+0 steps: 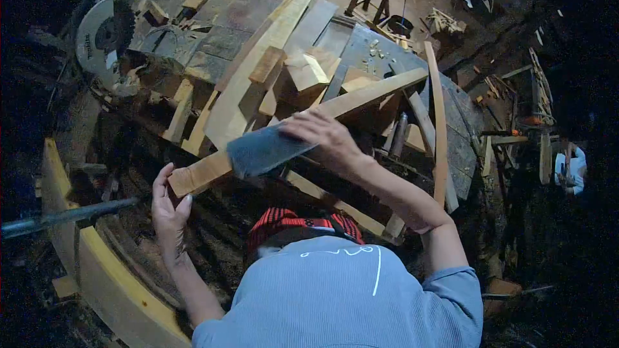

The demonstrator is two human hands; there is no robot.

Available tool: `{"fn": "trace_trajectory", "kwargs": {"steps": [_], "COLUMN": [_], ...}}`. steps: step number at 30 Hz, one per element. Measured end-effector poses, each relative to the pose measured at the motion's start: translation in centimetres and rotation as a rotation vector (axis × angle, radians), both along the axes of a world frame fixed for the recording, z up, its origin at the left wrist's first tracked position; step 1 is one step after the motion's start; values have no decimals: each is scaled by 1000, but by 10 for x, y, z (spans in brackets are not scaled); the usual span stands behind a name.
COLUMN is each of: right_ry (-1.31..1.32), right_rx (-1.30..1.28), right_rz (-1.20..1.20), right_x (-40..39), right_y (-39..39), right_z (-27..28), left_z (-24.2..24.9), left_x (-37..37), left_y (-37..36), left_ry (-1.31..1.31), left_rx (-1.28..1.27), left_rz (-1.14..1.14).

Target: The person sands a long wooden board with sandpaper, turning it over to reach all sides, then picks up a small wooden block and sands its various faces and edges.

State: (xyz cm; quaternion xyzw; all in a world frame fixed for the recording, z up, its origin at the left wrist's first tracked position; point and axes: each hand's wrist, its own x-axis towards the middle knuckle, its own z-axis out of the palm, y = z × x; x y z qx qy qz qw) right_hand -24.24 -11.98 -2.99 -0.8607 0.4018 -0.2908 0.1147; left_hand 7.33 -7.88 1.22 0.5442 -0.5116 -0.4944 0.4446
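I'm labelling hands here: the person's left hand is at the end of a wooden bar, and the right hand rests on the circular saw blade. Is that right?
Not quite: the right hand rests on a dark blue-grey slab, not the circular saw blade, as the head view shows. The left hand is indeed at the end of a wooden bar.

Space between the left hand and right hand is being filled by a wooden bar and dark slab. Left side is being obstructed by a metal rod. Forward reach is being hampered by wood blocks; right side is being fenced by a curved strip. Farther off, some room is being left over the bench, between circular saw and pale board.
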Motion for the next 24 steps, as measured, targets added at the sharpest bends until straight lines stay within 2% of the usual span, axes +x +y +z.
{"fn": "trace_trajectory", "kwargs": {"steps": [2, 6, 9, 13, 14, 16, 20, 22, 23, 24], "right_ry": [146, 114, 101, 15, 13, -23, 59, -67, -52, -47], "right_rx": [-177, -172, -156, -131, -131, -178, -146, -237, -297, -297], "right_rz": [-68, -23, 193, 320, 325, 315, 269, 220, 221, 213], "right_x": [-7, 25, 32, 48, 50, 53, 69, 83, 89, 96], "right_y": [4, 12, 6, 2, 1, -3, 0, -3, -3, 0], "right_z": [-11, 11, 17, 24, 23, 23, 29, 25, 26, 32], "left_z": [7, 23, 26, 35, 33, 25, 23, 27, 23, 14], "left_x": [-6, -24, -26, -31, -31, -31, -34, -39, -37, -31], "left_y": [1, 6, 8, 11, 11, 11, 15, 15, 16, 18], "left_ry": [0, 68, 66, 133, 132, 317, 360, 424, 428, 544], "left_rx": [22, -23, -24, -25, -26, 20, 27, 54, 55, 99], "left_rz": [-2, 67, 58, 101, 106, 172, 184, 199, 194, 249]}}
